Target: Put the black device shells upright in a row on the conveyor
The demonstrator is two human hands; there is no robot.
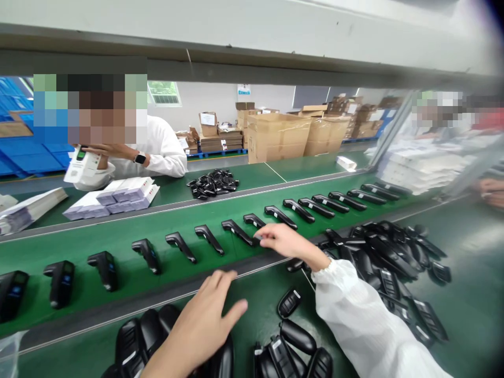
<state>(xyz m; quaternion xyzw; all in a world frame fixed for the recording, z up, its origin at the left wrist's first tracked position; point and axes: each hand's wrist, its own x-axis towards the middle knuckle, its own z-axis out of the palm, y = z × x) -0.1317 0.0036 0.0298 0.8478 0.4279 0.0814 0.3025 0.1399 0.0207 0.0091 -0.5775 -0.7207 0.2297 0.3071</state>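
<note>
My right hand [281, 240] reaches over the green conveyor belt [118, 231], its thumb and fingers pinched at the handle end of a black pistol-shaped handheld device [252, 219]. The fingers hide that end. Just left of it lies another such device [236, 232], close to my fingertips. My left hand [210, 310] hovers near the belt's front edge with fingers apart and nothing in it. Below it, black plastic housings [132, 341] are heaped on the bench, partly covered by my forearm. A single black cover [289, 303] lies between my arms.
The devices form a row along the belt. More black housings [386, 252] are piled at right, others [283, 352] in front. Across the belt are black small parts [214, 182], white boxes [128, 190] and a co-worker [165, 142] holding a white box. A frame [252, 42] spans overhead.
</note>
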